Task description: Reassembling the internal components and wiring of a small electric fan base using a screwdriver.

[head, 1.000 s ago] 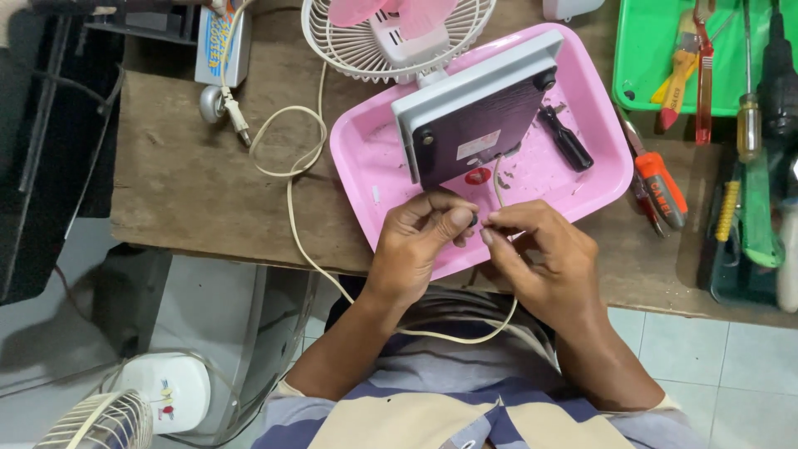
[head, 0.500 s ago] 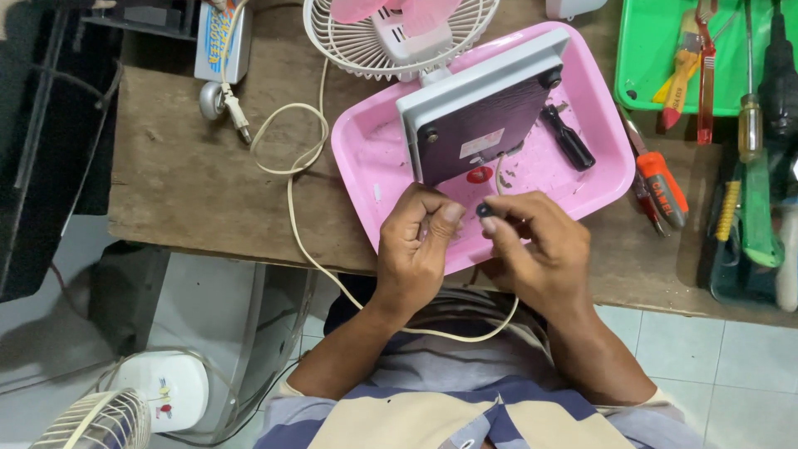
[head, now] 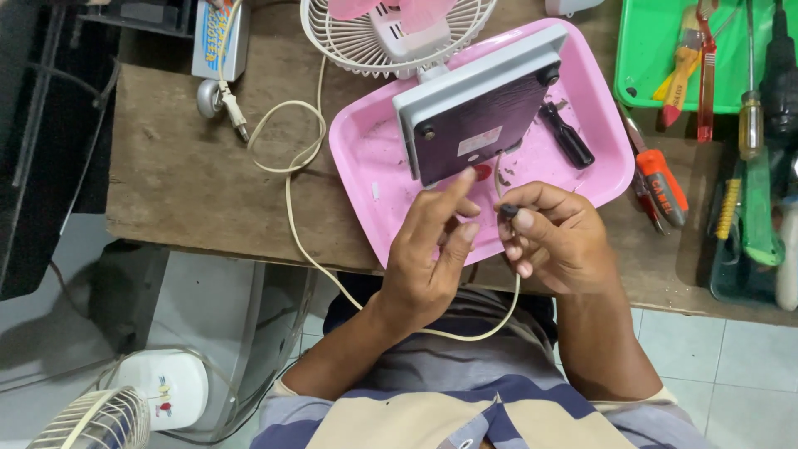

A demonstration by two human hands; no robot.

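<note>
The right hand [head: 555, 237] has its fingers pinched on a small dark cap [head: 508, 211] just beside the left hand's [head: 432, 254] spread, empty fingers, over the pink tray [head: 366, 158] so bits stay contained.

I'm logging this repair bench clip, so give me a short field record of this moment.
surface: wooden table
tray: pink tray holding the upturned fan base and a black screwdriver
left hand: fingers spread, holding nothing, over the tray's near edge
right hand: pinching a small dark part
cord: cream cable looping off the table
right side: green tray with tools
</note>
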